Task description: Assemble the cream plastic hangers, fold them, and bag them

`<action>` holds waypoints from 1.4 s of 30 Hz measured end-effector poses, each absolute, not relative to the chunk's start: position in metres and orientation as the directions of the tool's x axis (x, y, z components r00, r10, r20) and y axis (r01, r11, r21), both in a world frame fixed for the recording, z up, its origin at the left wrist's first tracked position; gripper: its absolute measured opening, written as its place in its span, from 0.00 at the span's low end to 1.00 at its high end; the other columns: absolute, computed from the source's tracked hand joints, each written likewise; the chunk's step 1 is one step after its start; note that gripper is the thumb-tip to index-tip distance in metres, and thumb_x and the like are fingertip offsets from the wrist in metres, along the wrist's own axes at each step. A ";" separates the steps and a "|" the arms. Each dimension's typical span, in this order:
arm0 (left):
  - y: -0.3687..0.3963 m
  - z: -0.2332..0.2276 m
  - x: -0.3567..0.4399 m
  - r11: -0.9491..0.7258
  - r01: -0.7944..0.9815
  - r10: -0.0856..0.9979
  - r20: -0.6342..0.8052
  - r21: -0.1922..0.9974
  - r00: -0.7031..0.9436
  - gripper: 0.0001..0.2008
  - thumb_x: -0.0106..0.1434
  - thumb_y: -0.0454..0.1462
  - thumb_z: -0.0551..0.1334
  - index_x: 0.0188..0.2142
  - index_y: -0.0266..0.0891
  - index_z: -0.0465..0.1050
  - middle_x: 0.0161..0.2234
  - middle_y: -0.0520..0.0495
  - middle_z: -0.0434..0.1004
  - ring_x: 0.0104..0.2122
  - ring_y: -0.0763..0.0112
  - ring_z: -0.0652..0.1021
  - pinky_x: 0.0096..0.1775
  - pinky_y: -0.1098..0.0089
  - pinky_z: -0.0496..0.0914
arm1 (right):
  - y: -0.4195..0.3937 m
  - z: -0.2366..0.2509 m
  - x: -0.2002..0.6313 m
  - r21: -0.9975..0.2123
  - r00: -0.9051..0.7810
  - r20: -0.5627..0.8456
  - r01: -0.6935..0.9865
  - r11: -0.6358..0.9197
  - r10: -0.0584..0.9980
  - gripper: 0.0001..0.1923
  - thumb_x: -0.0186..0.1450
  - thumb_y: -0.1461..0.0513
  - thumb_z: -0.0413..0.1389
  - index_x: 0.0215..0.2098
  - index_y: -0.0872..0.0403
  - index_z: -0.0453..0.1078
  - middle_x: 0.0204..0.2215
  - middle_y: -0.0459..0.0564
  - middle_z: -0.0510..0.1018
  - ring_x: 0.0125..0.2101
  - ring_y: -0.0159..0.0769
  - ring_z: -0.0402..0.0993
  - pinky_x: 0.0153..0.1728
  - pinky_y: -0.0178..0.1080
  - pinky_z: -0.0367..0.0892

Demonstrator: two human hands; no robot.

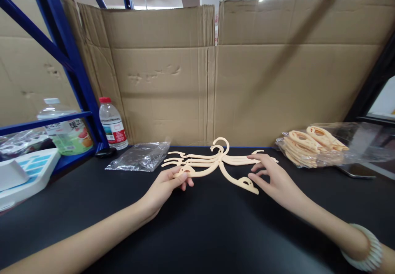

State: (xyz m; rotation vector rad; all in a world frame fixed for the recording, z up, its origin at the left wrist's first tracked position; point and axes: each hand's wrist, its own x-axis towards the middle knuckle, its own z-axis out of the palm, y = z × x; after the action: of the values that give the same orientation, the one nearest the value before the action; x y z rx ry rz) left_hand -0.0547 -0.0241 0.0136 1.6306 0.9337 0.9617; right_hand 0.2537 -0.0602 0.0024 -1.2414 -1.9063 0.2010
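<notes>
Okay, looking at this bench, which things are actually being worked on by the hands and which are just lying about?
In hand:
- cream plastic fold-out hanger, left hand pinching one arm, right hand touching another
- bagged stack of cream plastic hangers, likely the supply

Lying about:
- crumpled clear plastic bag
- red-capped water bottle
- white-capped drink bottle
- white tray

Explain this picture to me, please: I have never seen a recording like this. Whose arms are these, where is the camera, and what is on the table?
The camera sits on a person's head, looking down at their own bare arms. The left hand pinches one arm of a cream plastic hanger fanned out on the black table. The right hand rests open on its other side, fingers touching it. Left of it lies an empty clear bag, then a water bottle. At right, a stack of folded hangers sits on clear plastic. Cardboard walls stand behind.
</notes>
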 end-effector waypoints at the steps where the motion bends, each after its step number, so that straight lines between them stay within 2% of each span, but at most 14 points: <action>1: -0.024 0.014 -0.055 -0.209 0.113 0.912 0.152 0.971 0.382 0.12 0.61 0.43 0.60 0.29 0.36 0.71 0.29 0.48 0.74 0.26 0.72 0.67 0.35 0.70 0.62 | -0.059 0.002 0.254 -0.581 -0.157 0.510 0.663 0.473 0.846 0.18 0.65 0.57 0.51 0.52 0.52 0.60 0.45 0.56 0.71 0.37 0.38 0.72 0.36 0.44 0.74; 6: -0.025 0.014 -0.055 -0.143 0.040 0.934 0.122 0.989 0.335 0.12 0.60 0.43 0.61 0.29 0.36 0.70 0.29 0.48 0.73 0.27 0.73 0.66 0.34 0.71 0.62 | -0.051 -0.001 0.257 -0.807 -0.190 0.285 0.481 0.342 0.939 0.19 0.60 0.52 0.57 0.45 0.54 0.66 0.30 0.49 0.75 0.32 0.37 0.73 0.33 0.41 0.71; 10: -0.026 0.016 -0.054 -0.109 0.002 0.946 0.103 0.994 0.306 0.12 0.59 0.44 0.63 0.30 0.36 0.70 0.29 0.50 0.73 0.27 0.74 0.66 0.34 0.72 0.62 | -0.049 -0.001 0.258 -0.952 -0.162 0.166 0.232 0.201 0.973 0.19 0.55 0.52 0.63 0.38 0.55 0.68 0.25 0.46 0.74 0.24 0.31 0.70 0.31 0.38 0.68; 15: -0.027 0.019 -0.053 -0.107 -0.030 0.957 0.111 0.994 0.269 0.11 0.54 0.41 0.68 0.29 0.36 0.71 0.26 0.52 0.70 0.28 0.74 0.66 0.35 0.73 0.61 | -0.049 0.000 0.260 -0.989 -0.081 0.104 -0.113 0.094 0.991 0.17 0.53 0.54 0.66 0.35 0.56 0.71 0.23 0.44 0.70 0.25 0.28 0.65 0.29 0.34 0.64; 19: -0.029 0.020 -0.052 -0.149 -0.009 0.954 0.146 0.989 0.263 0.10 0.53 0.40 0.68 0.28 0.36 0.72 0.25 0.52 0.70 0.29 0.74 0.67 0.35 0.72 0.61 | -0.049 -0.001 0.257 -0.970 -0.064 0.064 -0.239 0.047 0.996 0.18 0.51 0.56 0.69 0.35 0.56 0.73 0.23 0.44 0.70 0.26 0.28 0.64 0.30 0.33 0.64; 26: -0.035 0.019 -0.050 -0.100 -0.014 0.942 0.100 0.995 0.322 0.09 0.54 0.39 0.68 0.27 0.36 0.72 0.26 0.52 0.70 0.29 0.75 0.67 0.35 0.72 0.61 | -0.052 0.000 0.253 -0.959 -0.171 0.051 -0.284 0.001 0.984 0.13 0.54 0.57 0.67 0.32 0.56 0.71 0.22 0.45 0.71 0.25 0.27 0.64 0.30 0.32 0.64; 32: -0.031 0.017 -0.051 -0.021 -0.165 0.958 0.067 0.986 0.280 0.10 0.52 0.38 0.70 0.27 0.36 0.73 0.27 0.54 0.67 0.29 0.77 0.65 0.36 0.75 0.61 | -0.051 0.002 0.256 -0.941 -0.153 0.066 -0.338 0.010 0.986 0.11 0.54 0.60 0.67 0.29 0.57 0.71 0.22 0.43 0.66 0.23 0.25 0.59 0.26 0.31 0.61; 36: -0.037 0.015 -0.044 -0.031 -0.127 0.942 0.071 0.991 0.327 0.10 0.53 0.39 0.70 0.27 0.36 0.72 0.28 0.53 0.69 0.29 0.77 0.66 0.35 0.75 0.61 | -0.059 0.002 0.243 -0.955 -0.215 0.088 -0.295 0.021 0.973 0.09 0.58 0.60 0.64 0.30 0.56 0.70 0.23 0.42 0.66 0.24 0.25 0.60 0.29 0.31 0.61; 38: -0.042 0.014 -0.039 -0.042 -0.093 0.927 0.073 0.995 0.367 0.11 0.54 0.40 0.69 0.27 0.35 0.72 0.29 0.51 0.71 0.31 0.76 0.68 0.37 0.74 0.62 | -0.066 0.003 0.233 -0.966 -0.293 0.111 -0.258 0.034 0.950 0.09 0.59 0.60 0.63 0.35 0.55 0.70 0.25 0.44 0.68 0.27 0.26 0.62 0.32 0.32 0.62; 42: -0.050 0.013 -0.032 -0.070 -0.025 0.905 0.074 0.997 0.418 0.12 0.55 0.42 0.68 0.28 0.34 0.71 0.30 0.50 0.72 0.32 0.73 0.70 0.38 0.72 0.63 | -0.080 0.007 0.218 -0.982 -0.429 0.143 -0.172 0.074 0.892 0.19 0.61 0.59 0.62 0.49 0.50 0.64 0.36 0.47 0.72 0.33 0.30 0.65 0.37 0.35 0.63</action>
State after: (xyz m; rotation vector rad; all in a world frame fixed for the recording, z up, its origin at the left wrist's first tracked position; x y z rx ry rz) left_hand -0.0320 -0.0498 0.0131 1.4293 0.8416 0.9392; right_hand 0.2177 -0.0801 0.0067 -0.7616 -1.4614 1.5101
